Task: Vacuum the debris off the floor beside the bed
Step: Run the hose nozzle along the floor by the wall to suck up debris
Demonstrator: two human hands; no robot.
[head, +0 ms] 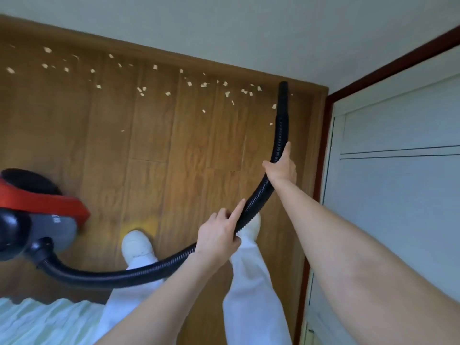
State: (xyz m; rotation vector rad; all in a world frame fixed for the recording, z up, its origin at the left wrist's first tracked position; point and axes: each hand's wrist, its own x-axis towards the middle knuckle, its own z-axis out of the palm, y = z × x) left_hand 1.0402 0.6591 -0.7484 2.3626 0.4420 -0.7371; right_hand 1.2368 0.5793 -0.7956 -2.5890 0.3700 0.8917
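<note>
We look down on a wooden floor (pixel 154 150); a black ribbed hose (pixel 258 195) arcs across it from a red and grey vacuum cleaner (pixel 47 215) at the left edge to a smooth black nozzle (pixel 283 95) near the far right corner. We note two holds on the hose; the right hand (pixel 281 168) wraps it on the upper stretch, fingers curled round it and one finger lying straight up along the ribs; the left hand (pixel 219 232) grips it lower down, fingers closed round the hose and the index finger stretched out along it. The nozzle tip sits close to the baseboard (pixel 174 54), at the right end of the debris (pixel 204 84); the debris is pale scraps scattered in a band along the wall (pixel 224 26), from the far left to just beside the nozzle, with a few stray bits nearer us. Whether the tip touches the floor we cannot tell. Both feet in white shoes (pixel 137 245) stand below the hose; pale trousers (pixel 249 282) run down from them. A light bed cover (pixel 44 322) fills the lower left corner; a white wardrobe door (pixel 398 170) with dark red trim stands at the right.
</note>
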